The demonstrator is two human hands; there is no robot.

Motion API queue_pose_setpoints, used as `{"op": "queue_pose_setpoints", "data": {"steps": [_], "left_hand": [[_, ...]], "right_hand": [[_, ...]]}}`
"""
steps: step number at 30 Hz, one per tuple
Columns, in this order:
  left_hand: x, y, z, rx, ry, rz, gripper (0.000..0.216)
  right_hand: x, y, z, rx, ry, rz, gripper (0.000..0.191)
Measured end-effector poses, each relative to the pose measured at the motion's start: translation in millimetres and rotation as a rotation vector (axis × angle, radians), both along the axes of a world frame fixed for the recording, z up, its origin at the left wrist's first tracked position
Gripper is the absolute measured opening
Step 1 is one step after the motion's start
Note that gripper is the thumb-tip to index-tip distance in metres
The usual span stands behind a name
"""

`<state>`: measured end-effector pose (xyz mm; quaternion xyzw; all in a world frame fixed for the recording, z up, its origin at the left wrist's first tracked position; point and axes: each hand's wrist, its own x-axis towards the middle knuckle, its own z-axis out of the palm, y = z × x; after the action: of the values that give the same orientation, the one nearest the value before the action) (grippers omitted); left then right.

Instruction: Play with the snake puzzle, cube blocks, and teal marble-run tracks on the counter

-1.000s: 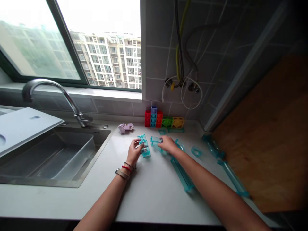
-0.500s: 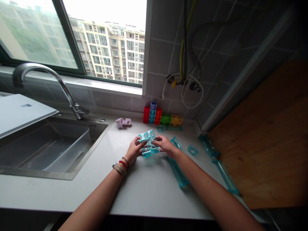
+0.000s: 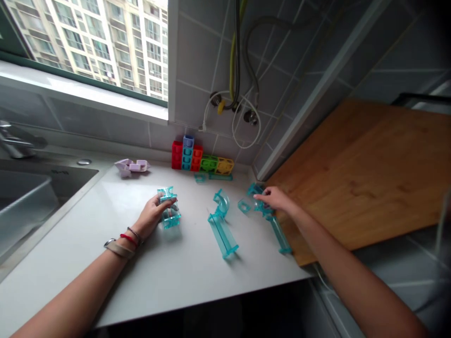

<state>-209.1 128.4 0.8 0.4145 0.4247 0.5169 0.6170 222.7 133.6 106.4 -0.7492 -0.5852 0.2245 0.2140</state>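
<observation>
My left hand (image 3: 152, 215) is closed around a clear teal plastic block piece (image 3: 171, 219), held just above the white counter. Over at the right, my right hand (image 3: 276, 199) has its fingers closed on a clear teal curved tube piece (image 3: 256, 188) beside the wooden board. That tube lies by the end of a straight teal track piece (image 3: 280, 237). Between my hands rests another straight teal track piece (image 3: 223, 236) with a curved teal piece (image 3: 221, 204) at its far end. A small teal square connector (image 3: 244, 205) lies left of my right hand.
Red, blue, green and yellow blocks (image 3: 209, 164) stand along the back wall, with flat teal pieces (image 3: 220, 177) before them. Lilac pieces (image 3: 132, 167) lie at the back left. A sink (image 3: 75, 170) is on the left; a wooden board (image 3: 366, 173) leans at right.
My right hand has let go of the block piece and moved right to the curved tube. My left hand keeps the block piece. The view has turned right.
</observation>
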Motion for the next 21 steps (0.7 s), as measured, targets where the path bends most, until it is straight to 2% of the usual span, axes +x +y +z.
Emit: {"op": "queue_pose_setpoints", "data": {"steps": [3, 6, 14, 21], "left_hand": [[-1, 1, 0.3, -0.010, 0.007, -0.001, 0.047], [-1, 0, 1.8, -0.021, 0.010, -0.010, 0.049], [0, -2, 8.3, -0.032, 0.032, -0.038, 0.050], [0, -3, 8.3, -0.018, 0.030, -0.049, 0.048]], "right_hand": [[28, 2, -2.3, -0.031, -0.178, -0.055, 0.037], [35, 18, -5.9, -0.057, -0.322, -0.070, 0.043], [16, 75, -25.5, -0.156, -0.525, -0.079, 0.046], [2, 82, -37.3, -0.187, -0.678, -0.040, 0.056]]}}
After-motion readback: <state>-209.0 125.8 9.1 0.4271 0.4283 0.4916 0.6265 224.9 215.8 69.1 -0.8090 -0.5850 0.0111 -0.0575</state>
